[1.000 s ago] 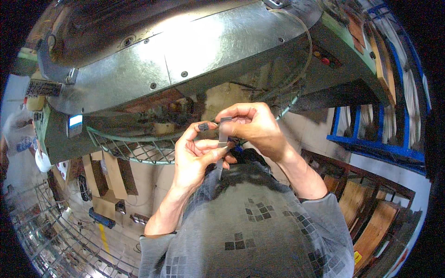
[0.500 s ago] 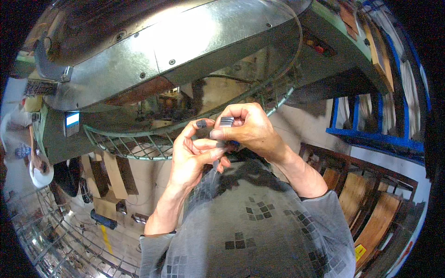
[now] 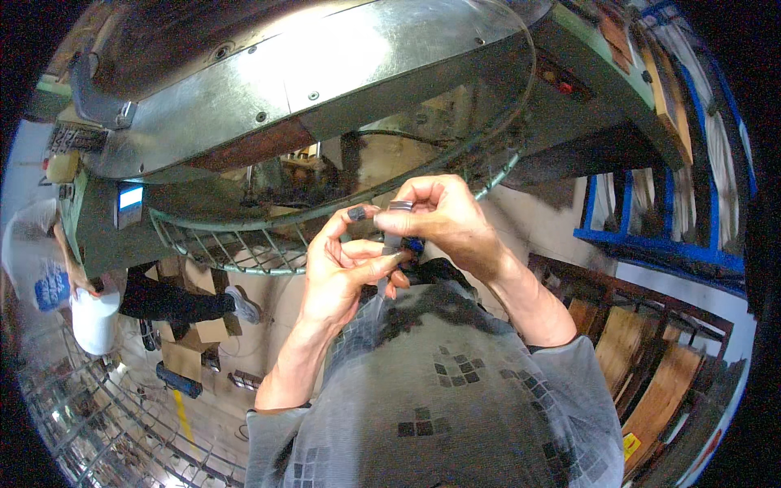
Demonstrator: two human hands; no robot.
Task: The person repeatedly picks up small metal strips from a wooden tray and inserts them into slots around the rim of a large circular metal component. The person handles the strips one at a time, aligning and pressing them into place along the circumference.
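Note:
My left hand (image 3: 332, 268) and my right hand (image 3: 451, 224) are close together in front of my chest. Between right thumb and fingers I pinch a small shiny grey strip (image 3: 392, 241), which runs down to the left hand's thumb and fingers; these are closed on its lower part. It looks like tape, but its kind is not certain. A dark grey wrap (image 3: 356, 213) covers the tip of my left index finger, which is raised apart from the pinch. Something small and blue (image 3: 416, 245) shows just behind the fingers, mostly hidden.
A large machine with a metal top (image 3: 317, 81) stands ahead, with a green barred rail (image 3: 236, 256) below it. Blue racks (image 3: 659, 244) and wooden boards (image 3: 663, 382) are at right. At left are cardboard boxes (image 3: 181, 358), a wire cage (image 3: 114, 423) and another person with a white container (image 3: 96, 321).
The right hand has turned slightly, and more of the grey strip shows between my hands. At left, the other person has stepped further into view with the white container.

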